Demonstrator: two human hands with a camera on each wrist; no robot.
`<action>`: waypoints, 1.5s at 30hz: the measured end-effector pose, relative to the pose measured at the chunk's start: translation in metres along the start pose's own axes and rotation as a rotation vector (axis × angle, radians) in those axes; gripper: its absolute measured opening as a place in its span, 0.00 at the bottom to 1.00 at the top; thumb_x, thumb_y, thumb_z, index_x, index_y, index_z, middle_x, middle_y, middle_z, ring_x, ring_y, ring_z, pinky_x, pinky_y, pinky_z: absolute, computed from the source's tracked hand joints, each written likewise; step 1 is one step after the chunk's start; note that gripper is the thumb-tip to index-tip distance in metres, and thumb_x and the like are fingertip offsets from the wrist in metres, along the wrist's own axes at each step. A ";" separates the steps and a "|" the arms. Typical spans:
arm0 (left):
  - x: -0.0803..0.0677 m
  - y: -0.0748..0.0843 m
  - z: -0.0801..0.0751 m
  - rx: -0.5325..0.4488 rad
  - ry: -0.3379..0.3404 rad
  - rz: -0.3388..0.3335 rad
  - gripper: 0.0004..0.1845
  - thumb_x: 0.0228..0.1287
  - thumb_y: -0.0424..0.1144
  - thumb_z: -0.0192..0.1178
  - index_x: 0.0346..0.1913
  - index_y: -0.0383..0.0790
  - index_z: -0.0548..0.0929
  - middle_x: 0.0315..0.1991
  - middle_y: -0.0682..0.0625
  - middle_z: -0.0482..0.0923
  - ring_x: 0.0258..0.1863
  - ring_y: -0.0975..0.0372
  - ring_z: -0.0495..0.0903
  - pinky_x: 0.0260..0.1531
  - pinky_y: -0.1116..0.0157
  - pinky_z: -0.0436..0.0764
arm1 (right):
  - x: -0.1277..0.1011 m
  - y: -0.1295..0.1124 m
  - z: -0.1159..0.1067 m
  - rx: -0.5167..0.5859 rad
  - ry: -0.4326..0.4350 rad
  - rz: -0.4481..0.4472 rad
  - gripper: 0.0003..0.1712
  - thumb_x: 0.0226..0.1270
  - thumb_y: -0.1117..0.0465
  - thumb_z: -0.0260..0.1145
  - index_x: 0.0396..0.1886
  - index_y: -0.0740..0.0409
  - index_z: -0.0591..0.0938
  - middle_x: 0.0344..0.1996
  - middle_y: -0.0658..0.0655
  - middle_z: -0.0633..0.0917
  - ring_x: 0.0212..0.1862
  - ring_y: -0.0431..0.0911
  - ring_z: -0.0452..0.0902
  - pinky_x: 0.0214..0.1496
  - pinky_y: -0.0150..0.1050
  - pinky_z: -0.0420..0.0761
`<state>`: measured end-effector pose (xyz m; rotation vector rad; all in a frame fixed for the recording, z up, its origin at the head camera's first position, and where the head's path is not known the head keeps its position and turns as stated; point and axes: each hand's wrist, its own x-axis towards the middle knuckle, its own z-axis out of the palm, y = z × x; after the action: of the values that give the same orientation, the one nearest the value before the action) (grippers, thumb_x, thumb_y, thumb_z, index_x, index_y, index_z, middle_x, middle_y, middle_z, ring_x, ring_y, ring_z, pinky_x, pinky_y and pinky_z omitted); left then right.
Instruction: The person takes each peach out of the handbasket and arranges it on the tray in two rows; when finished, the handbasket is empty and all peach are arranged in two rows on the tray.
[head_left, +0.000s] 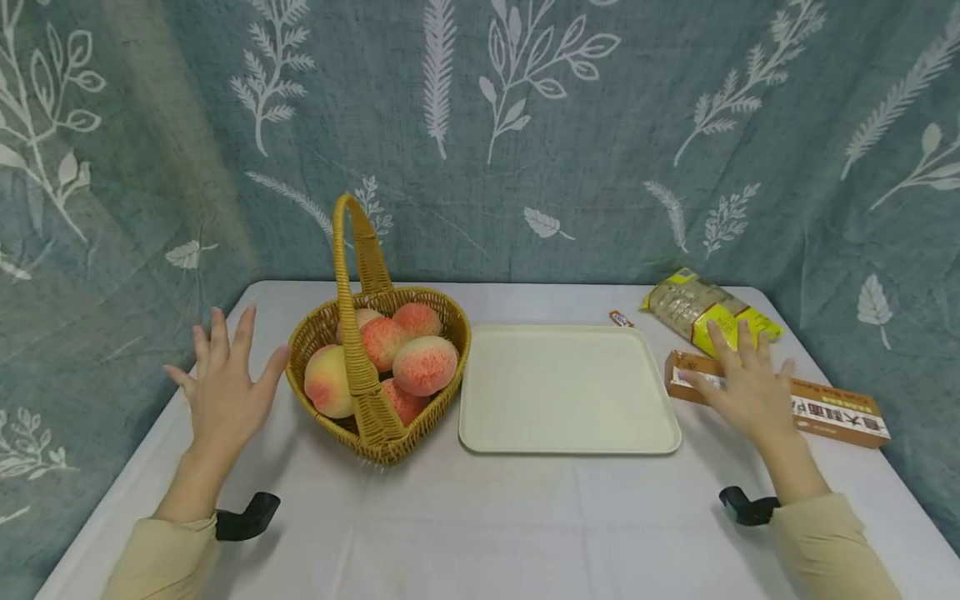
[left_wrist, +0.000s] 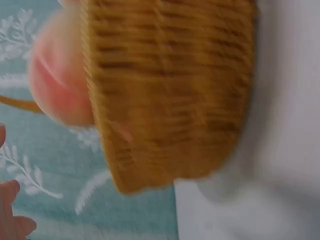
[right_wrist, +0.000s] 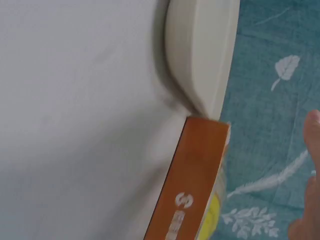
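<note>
"Wicker basket (head_left: 363, 385) of peaches (head_left: 425, 367): where is it?"
"Near the left hand (head_left: 227, 390), with released, spread fingers."
"And the brown box (head_left: 834, 408)?"
"Near the right hand (head_left: 752, 392), likewise released."

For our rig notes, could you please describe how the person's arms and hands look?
The left hand and right hand are bare. Each sleeve is plain beige, with a black device jutting out near its end; no cables show.
</note>
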<state>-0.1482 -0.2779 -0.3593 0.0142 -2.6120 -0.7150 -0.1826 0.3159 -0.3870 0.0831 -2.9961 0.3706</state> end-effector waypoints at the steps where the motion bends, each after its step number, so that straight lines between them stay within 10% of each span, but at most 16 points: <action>1: 0.000 0.005 0.001 -0.060 0.015 0.006 0.39 0.74 0.60 0.43 0.77 0.40 0.51 0.75 0.31 0.38 0.73 0.36 0.32 0.57 0.27 0.21 | 0.000 -0.004 -0.001 0.023 -0.007 -0.006 0.52 0.68 0.29 0.49 0.79 0.51 0.42 0.73 0.75 0.40 0.72 0.74 0.31 0.63 0.79 0.33; 7: -0.007 0.030 0.003 -0.430 0.009 -0.054 0.33 0.78 0.49 0.45 0.77 0.39 0.52 0.75 0.37 0.49 0.74 0.42 0.46 0.70 0.38 0.41 | 0.001 -0.030 -0.004 0.185 -0.054 -0.039 0.51 0.68 0.32 0.54 0.78 0.59 0.50 0.73 0.74 0.50 0.72 0.70 0.44 0.67 0.73 0.47; 16: -0.001 0.017 0.013 -0.561 -0.019 -0.136 0.36 0.75 0.42 0.51 0.77 0.37 0.48 0.77 0.39 0.46 0.76 0.50 0.44 0.74 0.58 0.47 | 0.005 -0.063 0.011 0.415 0.111 -0.214 0.33 0.67 0.55 0.67 0.66 0.69 0.71 0.54 0.70 0.79 0.46 0.61 0.77 0.48 0.51 0.82; 21: 0.005 -0.001 0.021 -0.702 -0.126 -0.186 0.41 0.72 0.31 0.53 0.77 0.35 0.39 0.78 0.41 0.35 0.76 0.54 0.34 0.71 0.73 0.42 | 0.013 -0.084 0.021 0.586 0.063 -0.290 0.31 0.65 0.62 0.69 0.64 0.70 0.73 0.60 0.70 0.76 0.61 0.62 0.72 0.58 0.49 0.77; 30: 0.006 -0.017 0.029 -0.940 -0.217 -0.256 0.45 0.67 0.20 0.48 0.76 0.34 0.31 0.77 0.41 0.24 0.75 0.55 0.25 0.72 0.70 0.37 | 0.024 -0.135 0.037 0.756 -0.026 -0.344 0.32 0.62 0.64 0.70 0.65 0.70 0.72 0.63 0.68 0.74 0.64 0.60 0.69 0.62 0.44 0.76; 45: 0.001 -0.031 0.035 -0.743 -0.314 -0.238 0.40 0.70 0.27 0.51 0.76 0.29 0.40 0.76 0.32 0.39 0.74 0.42 0.42 0.66 0.76 0.59 | 0.033 -0.226 0.054 0.916 -0.116 -0.570 0.32 0.58 0.69 0.72 0.63 0.72 0.73 0.61 0.67 0.76 0.65 0.58 0.70 0.62 0.37 0.75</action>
<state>-0.1668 -0.2880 -0.4008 -0.0099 -2.4717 -1.8574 -0.2054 0.0830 -0.3804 1.0096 -2.4550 1.6100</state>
